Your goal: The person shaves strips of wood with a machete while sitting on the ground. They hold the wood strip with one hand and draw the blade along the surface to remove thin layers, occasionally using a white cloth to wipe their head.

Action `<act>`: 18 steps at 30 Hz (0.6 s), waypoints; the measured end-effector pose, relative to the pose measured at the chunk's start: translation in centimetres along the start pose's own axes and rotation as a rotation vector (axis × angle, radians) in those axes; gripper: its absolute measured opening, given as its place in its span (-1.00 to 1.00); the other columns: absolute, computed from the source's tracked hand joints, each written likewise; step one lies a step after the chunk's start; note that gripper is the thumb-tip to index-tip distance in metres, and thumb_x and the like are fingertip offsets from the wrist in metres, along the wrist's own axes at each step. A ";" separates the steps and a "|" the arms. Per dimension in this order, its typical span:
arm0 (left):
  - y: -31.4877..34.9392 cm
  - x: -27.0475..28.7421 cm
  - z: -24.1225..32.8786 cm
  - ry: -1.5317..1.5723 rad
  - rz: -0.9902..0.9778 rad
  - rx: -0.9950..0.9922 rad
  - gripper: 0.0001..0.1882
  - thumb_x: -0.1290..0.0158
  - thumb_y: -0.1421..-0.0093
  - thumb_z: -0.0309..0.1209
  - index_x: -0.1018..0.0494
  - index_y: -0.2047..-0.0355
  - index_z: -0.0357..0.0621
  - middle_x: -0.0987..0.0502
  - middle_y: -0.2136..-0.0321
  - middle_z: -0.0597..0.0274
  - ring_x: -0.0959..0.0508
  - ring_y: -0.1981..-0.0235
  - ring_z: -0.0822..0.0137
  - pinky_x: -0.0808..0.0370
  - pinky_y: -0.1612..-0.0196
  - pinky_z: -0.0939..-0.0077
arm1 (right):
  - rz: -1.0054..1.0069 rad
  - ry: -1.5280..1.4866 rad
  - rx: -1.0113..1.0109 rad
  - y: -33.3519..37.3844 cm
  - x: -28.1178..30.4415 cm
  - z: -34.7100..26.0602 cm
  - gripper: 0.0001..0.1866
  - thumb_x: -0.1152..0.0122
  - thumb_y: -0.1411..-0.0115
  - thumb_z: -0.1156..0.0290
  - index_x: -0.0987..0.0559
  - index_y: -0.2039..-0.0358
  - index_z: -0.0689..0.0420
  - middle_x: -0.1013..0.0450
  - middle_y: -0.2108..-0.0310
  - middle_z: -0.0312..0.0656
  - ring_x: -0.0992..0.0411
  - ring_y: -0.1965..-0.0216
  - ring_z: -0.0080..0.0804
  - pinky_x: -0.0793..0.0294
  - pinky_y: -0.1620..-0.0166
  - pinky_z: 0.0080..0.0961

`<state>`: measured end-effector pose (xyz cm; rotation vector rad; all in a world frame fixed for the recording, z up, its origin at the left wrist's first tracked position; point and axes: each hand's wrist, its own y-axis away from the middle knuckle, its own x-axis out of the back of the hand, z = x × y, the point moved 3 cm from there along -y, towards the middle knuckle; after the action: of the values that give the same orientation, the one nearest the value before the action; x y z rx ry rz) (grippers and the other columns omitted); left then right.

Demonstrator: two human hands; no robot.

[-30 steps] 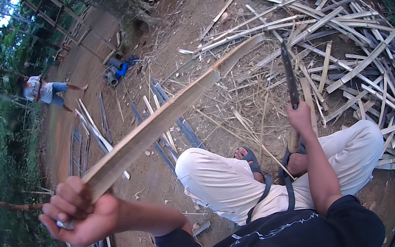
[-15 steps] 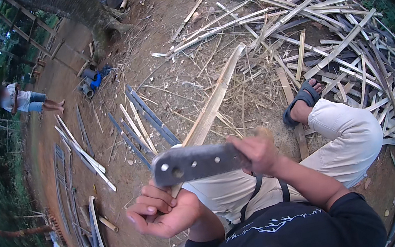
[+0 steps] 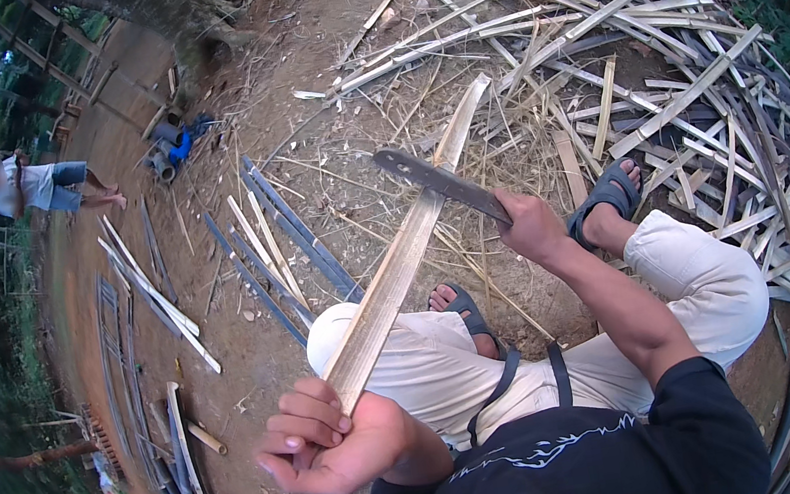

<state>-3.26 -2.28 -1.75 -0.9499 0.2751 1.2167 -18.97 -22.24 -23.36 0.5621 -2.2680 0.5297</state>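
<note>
A split bamboo strip (image 3: pixel 387 299), pale on its inner face, slants from near my body up across my knee to the straw-strewn ground. My left hand (image 3: pixel 336 437) grips its near end with curled fingers. In my right hand (image 3: pixel 534 227) is a machete (image 3: pixel 447 184), a dark flat blade with holes near its tip. The blade crosses over the upper part of the strip, farther out than my left hand; whether it touches the strip I cannot tell. My right fingers wrap the handle and hide it.
A tangled heap of split bamboo strips (image 3: pixel 699 113) covers the right side, close to my sandalled foot (image 3: pixel 606 202). More dark and pale strips (image 3: pixel 282 233) lie left of my knee. A tree trunk (image 3: pixel 182 24) stands far left, and another person (image 3: pixel 43 185) is beyond.
My right hand has swung the machete away from above my left hand, outward to the strip's upper part. The left hand keeps its hold on the near end.
</note>
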 end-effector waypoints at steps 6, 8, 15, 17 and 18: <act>-0.7 0.7 0.1 0.045 0.022 -0.020 -0.61 0.20 -0.38 -0.17 -0.18 0.61 0.01 -0.02 0.81 0.45 0.04 0.78 0.55 0.11 0.64 0.58 | -0.017 0.024 0.254 2.2 0.3 -6.6 -0.71 -0.22 -0.08 0.46 -0.48 0.16 0.22 -0.54 0.44 0.09 -0.57 0.39 0.06 -0.55 0.33 -0.07; 0.0 0.0 0.1 -0.015 0.023 -0.031 -0.61 0.20 -0.37 -0.17 -0.17 0.61 0.02 -0.01 0.81 0.45 0.05 0.79 0.55 0.11 0.64 0.58 | -0.006 0.091 0.245 1.1 -0.1 -3.2 -0.71 -0.21 -0.08 0.44 -0.47 0.17 0.23 -0.54 0.45 0.09 -0.57 0.40 0.05 -0.56 0.31 -0.08; -0.9 1.6 -0.6 0.007 0.074 -0.016 -0.61 0.19 -0.36 -0.16 -0.19 0.60 0.00 0.01 0.81 0.43 0.05 0.78 0.55 0.12 0.65 0.58 | -0.106 0.018 0.195 2.0 0.6 -7.6 -0.73 -0.16 -0.08 0.47 -0.48 0.16 0.16 -0.54 0.49 0.03 -0.57 0.42 -0.02 -0.55 0.31 -0.07; -0.3 0.7 -0.3 0.018 -0.002 -0.035 -0.62 0.20 -0.37 -0.16 -0.20 0.58 -0.01 -0.02 0.81 0.43 0.04 0.79 0.55 0.10 0.65 0.59 | -0.144 0.103 0.034 -0.7 -1.4 -0.9 -0.75 -0.14 -0.13 0.43 -0.51 0.16 0.20 -0.56 0.44 0.04 -0.58 0.38 0.01 -0.56 0.28 -0.09; -0.3 0.5 -0.1 0.013 -0.013 -0.019 -0.62 0.21 -0.37 -0.15 -0.20 0.58 -0.01 -0.03 0.81 0.43 0.03 0.79 0.54 0.09 0.65 0.59 | -0.185 0.123 -0.199 -2.4 -2.2 3.5 -0.77 -0.12 -0.16 0.42 -0.57 0.18 0.21 -0.57 0.41 0.05 -0.59 0.35 0.01 -0.57 0.26 -0.11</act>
<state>-2.79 -1.98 -1.98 -0.9757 0.2679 1.2036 -18.23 -25.56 -26.74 0.6131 -2.0970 0.2371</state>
